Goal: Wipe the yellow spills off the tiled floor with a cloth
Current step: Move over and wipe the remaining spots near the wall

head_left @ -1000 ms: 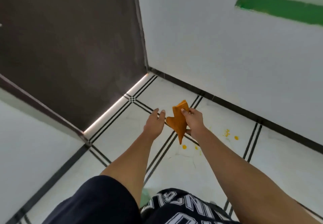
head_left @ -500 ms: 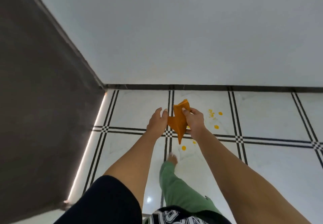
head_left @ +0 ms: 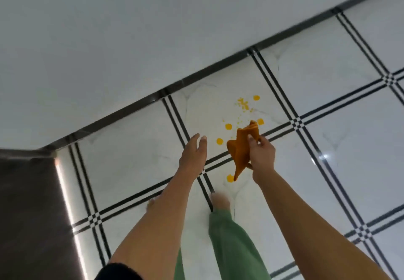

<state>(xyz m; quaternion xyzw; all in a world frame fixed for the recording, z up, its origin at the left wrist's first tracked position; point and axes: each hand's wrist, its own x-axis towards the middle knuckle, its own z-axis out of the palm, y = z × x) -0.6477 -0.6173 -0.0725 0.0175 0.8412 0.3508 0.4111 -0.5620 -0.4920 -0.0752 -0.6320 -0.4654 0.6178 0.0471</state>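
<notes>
An orange cloth point(head_left: 240, 148) hangs crumpled from my right hand point(head_left: 261, 156), which pinches it high above the floor. Just left of it, my left hand point(head_left: 193, 155) is flat with fingers together and holds nothing. Below on the white tiled floor point(head_left: 131, 139) lie several yellow spills point(head_left: 228, 126): round drops and a patch of small splatter point(head_left: 243, 103) near the wall. One more drop point(head_left: 230, 178) sits under the cloth's lower tip.
A white wall point(head_left: 153, 28) with a dark skirting strip point(head_left: 196, 76) runs diagonally behind the spills. A dark panel point(head_left: 28, 214) with a lit edge stands at the left. My bare feet and green trouser legs point(head_left: 234, 242) are on the tiles just in front of the spills.
The view has swung right and tilted, so the wall now runs diagonally. More of the spills show. Both hands keep their pose, the cloth still held in the right one.
</notes>
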